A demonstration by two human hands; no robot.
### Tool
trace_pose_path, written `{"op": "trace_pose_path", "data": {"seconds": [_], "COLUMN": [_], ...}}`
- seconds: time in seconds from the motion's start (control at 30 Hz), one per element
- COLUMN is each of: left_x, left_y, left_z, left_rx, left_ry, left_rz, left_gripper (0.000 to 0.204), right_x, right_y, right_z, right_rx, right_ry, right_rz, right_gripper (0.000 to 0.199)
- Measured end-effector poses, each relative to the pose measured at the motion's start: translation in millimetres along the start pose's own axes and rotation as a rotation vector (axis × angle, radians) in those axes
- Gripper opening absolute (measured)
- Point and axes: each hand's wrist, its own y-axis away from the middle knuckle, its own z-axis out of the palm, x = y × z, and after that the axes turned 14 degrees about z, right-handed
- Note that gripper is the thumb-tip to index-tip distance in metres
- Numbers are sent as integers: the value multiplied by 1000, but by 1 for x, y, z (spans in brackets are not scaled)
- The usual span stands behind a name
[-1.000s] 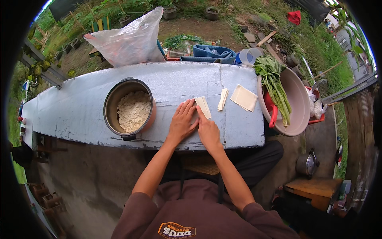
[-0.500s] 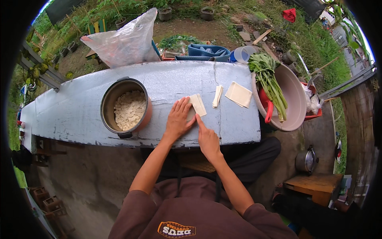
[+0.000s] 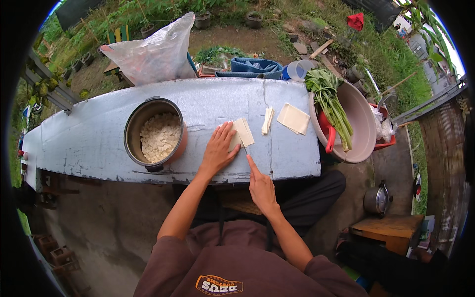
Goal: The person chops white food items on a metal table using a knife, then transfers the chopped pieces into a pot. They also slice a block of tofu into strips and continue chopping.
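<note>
My left hand (image 3: 218,147) lies flat, fingers stretched out, pressing on a small stack of thin cream dough sheets (image 3: 243,132). In my right hand (image 3: 262,190) is a small knife; its thin blade (image 3: 245,149) meets the near edge of that stack. My right index finger stretches along the knife, and the handle is hidden in my grip. To the right of the stack lie a few narrow cut strips (image 3: 267,121) and another pile of square sheets (image 3: 294,118). A pot (image 3: 181,141) holding many small pale cut pieces (image 3: 159,137) stands to the left of my hands.
All this rests on a worn grey table (image 3: 89,128). At its right end a large pale basin (image 3: 363,121) holds leafy green stalks (image 3: 336,106) and a red-handled item (image 3: 330,138). A bulging plastic bag (image 3: 153,52) and a blue strap-like bundle (image 3: 257,67) sit beyond the far edge.
My right hand has drawn slightly back toward me, and more of the knife blade shows. My left hand stays on the stack. The whole view has shifted slightly.
</note>
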Motion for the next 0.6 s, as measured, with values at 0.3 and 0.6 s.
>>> {"op": "trace_pose_path", "data": {"seconds": [0.3, 0.6], "left_x": [-2, -3], "left_y": [3, 3], "left_z": [-9, -6], "left_rx": [26, 20], "left_ry": [84, 102], "left_rz": [6, -23], "left_gripper": [50, 54], "right_x": [-29, -41], "right_y": [-47, -73], "right_z": [9, 21], "right_rx": [4, -15], "right_ry": [-26, -37], "right_rz": [-40, -38], "right_gripper": [57, 55]}}
